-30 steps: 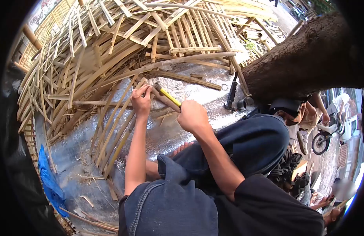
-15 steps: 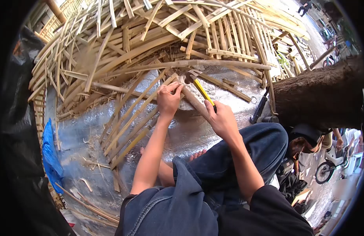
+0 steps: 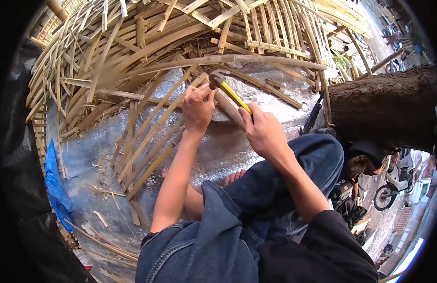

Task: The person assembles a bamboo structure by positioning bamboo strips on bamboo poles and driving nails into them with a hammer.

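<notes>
My right hand [image 3: 265, 129] is wrapped round the yellow and black handle of a hammer [image 3: 235, 96]. The hammer's metal head is right beside the fingertips of my left hand [image 3: 198, 111]. Those fingers are pinched together at the upper end of a bamboo strip; whatever small thing is between them is too hidden to tell. A thick brown wooden pole [image 3: 228, 109] lies slantwise under the hammer and between my hands. Several bamboo strips [image 3: 152, 129] run down and left from my left hand over the silvery sheet [image 3: 218, 144].
Piled bamboo slats [image 3: 157, 42] fill the back and left. A tree trunk [image 3: 383, 106] lies across the right, with a black tool [image 3: 313, 115] near it. A blue tarp [image 3: 57, 184] is at left. A motorbike [image 3: 393, 186] and part of a person are at far right.
The camera view has shifted. The hammer head has come down and left, from above the pole to close against my left fingertips. Both hands keep their grips.
</notes>
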A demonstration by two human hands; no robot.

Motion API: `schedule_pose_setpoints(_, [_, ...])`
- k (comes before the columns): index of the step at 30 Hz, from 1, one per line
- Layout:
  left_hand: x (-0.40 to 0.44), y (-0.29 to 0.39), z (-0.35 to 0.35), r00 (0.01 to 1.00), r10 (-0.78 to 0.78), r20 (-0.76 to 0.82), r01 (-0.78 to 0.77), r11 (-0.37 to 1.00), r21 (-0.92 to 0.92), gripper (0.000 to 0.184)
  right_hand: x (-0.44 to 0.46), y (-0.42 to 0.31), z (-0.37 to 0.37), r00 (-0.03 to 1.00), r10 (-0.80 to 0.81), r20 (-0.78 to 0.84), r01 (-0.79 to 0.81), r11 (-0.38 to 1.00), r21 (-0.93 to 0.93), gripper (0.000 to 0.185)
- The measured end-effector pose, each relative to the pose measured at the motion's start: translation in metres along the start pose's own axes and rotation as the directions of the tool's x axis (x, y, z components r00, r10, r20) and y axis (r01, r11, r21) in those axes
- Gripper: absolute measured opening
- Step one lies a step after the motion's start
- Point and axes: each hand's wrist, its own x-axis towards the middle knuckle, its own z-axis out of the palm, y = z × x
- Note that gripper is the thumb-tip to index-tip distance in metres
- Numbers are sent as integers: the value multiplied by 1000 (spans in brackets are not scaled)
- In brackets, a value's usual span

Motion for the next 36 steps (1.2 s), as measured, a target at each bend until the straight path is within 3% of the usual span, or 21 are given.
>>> schedule_pose_setpoints(5, [-1,-1,3,998,60,-27,-59,998,34,12,-5,-7,-8,1000,-20,-9,20,999,35,32])
schedule_pose_setpoints(10, [-2,-3,3,998,63,-25,-61,995,82,11,-1,1,4,999,-30,-15,29,997,-65,31])
schedule_pose_setpoints(15, [0,-2,1,1000,25,1,-25,998,51,11,-3,-8,-2,999,-5,-32,6,999,43,32])
schedule_pose_setpoints(18, [1,-3,3,998,51,27,-54,993,104,12,2,-5,5,1000,-31,5,31,995,-91,31])
schedule_pose_setpoints(20, [1,-6,5,996,80,-50,-77,995,59,12,-1,-12,3,1000,-13,-29,12,1000,-23,31])
schedule_pose_setpoints(24, [1,-6,3,1000,26,-9,-25,998,50,10,1,-10,6,999,-29,-37,30,999,41,30])
schedule_pose_setpoints(26, [2,-5,3,999,43,-28,-42,998,56,10,5,-6,7,999,-38,3,38,997,-69,29])
schedule_pose_setpoints(29, [2,-5,3,997,63,-36,-60,996,70,10,2,-9,8,993,-87,-82,85,996,-30,31])
schedule_pose_setpoints(34, [4,6,-7,997,11,79,-24,986,166,12,3,-6,12,998,-40,-41,36,995,-90,32])
schedule_pose_setpoints(36, [4,2,-2,999,27,45,-33,990,140,12,4,-5,11,999,-25,-32,21,994,-105,32])
